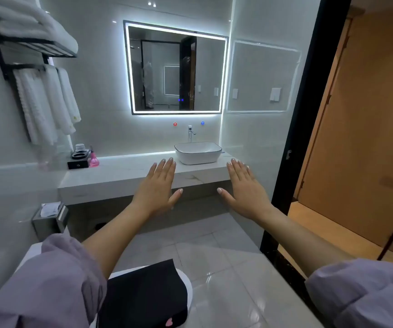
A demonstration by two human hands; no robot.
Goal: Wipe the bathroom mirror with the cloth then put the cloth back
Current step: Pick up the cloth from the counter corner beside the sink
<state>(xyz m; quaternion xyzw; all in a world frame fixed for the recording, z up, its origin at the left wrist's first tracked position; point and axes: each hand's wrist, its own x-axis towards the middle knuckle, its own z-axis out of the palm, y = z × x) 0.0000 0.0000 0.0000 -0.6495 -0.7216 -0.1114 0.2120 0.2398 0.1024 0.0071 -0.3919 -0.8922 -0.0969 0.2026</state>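
The bathroom mirror (176, 69), rectangular with a lit white border, hangs on the far wall above the counter. A dark cloth (143, 294) with a small pink mark lies on a white surface at the bottom of the view, under my left forearm. My left hand (158, 188) and my right hand (244, 188) are stretched out in front of me, palms down, fingers straight and spread. Both hold nothing and hover in the air short of the counter's front edge, well below the mirror.
A white basin (197, 152) with a tap (190, 133) sits on the marble counter (119, 174). A pink bottle (93, 159) and a black tray (78, 162) stand at its left end. White towels (46, 102) hang at left. A dark door frame (294, 138) is at right.
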